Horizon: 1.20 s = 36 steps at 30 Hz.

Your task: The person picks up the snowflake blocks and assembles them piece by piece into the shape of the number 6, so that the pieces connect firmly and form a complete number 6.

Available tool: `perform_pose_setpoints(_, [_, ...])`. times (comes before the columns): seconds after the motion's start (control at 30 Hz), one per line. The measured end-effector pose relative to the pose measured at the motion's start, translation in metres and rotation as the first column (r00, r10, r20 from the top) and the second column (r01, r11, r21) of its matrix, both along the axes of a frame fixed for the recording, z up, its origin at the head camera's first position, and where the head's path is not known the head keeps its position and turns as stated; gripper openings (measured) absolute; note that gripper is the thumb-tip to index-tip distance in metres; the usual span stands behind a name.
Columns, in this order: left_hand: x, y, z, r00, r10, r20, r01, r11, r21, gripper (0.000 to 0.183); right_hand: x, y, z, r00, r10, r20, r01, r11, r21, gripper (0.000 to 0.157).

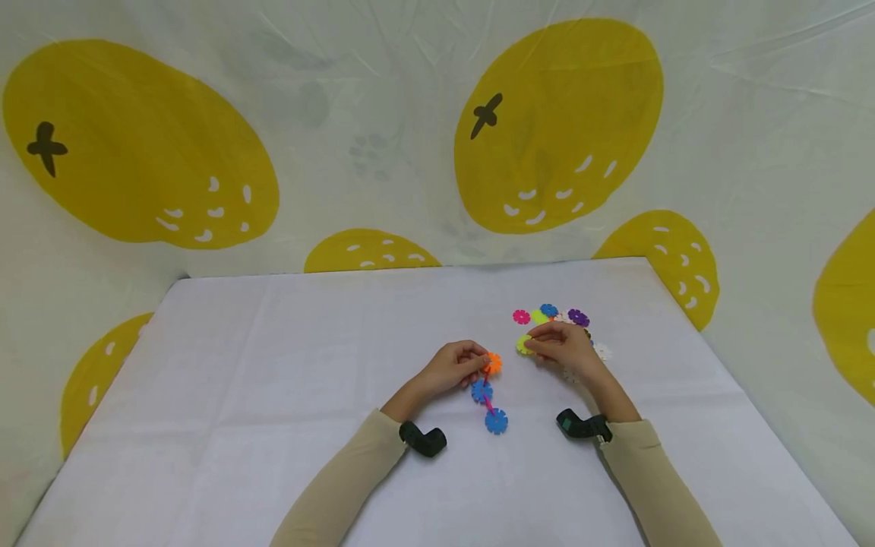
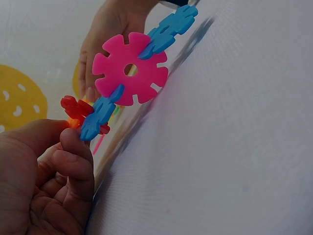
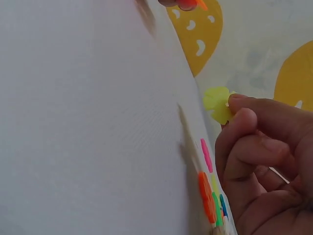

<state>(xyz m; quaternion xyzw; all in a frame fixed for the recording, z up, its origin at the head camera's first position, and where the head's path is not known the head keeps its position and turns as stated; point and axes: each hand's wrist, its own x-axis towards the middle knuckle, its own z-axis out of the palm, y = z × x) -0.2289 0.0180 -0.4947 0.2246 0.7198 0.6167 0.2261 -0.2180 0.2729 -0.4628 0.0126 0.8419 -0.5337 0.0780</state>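
Observation:
Between thumb and fingers, my left hand [image 1: 453,367] pinches an orange notched plastic disc [image 1: 494,363] at the upper end of a joined chain. In the left wrist view a red disc [image 2: 73,105], a blue disc [image 2: 99,117], a pink disc [image 2: 129,68] and another blue disc [image 2: 172,30] follow along that chain, slotted into one another at angles. My right hand [image 1: 566,349] pinches a yellow notched disc [image 3: 216,104] by its edge. The yellow disc is apart from the chain, a short way to its right.
Loose discs lie on the white-covered table [image 1: 273,380] just beyond and under my right hand, among them a pink disc [image 1: 522,317], a purple disc [image 1: 578,317] and a white disc [image 1: 603,351]. A patterned cloth wall [image 1: 383,152] stands behind the table.

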Motion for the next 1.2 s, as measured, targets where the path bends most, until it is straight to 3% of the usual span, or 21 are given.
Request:
perform_pose_setpoints(0.2, [0.000,0.000,0.000,1.000,-0.002,-0.002,0.002,1.000,0.003,0.024,0.002,-0.008,-0.001,0.998,0.061,0.030,-0.059,0.997,-0.058,0.033])
perform_pose_setpoints(0.63, [0.000,-0.001,0.000,1.000,0.007,-0.019,-0.007,1.000,0.009,0.024,0.003,-0.010,-0.007,0.977,0.213,-0.008,-0.212,0.967,-0.141,0.030])
perform_pose_setpoints(1.03, [-0.001,-0.002,0.001,1.000,-0.015,-0.019,0.015,1.000,-0.013,0.024,0.003,-0.014,-0.011,0.962,0.268,-0.049,-0.272,0.953,-0.135,0.025])
perform_pose_setpoints(1.2, [-0.002,-0.003,0.001,0.999,-0.033,-0.019,0.032,0.999,-0.036,0.023,0.003,-0.014,-0.015,0.966,0.256,-0.045,-0.259,0.958,-0.119,0.021])
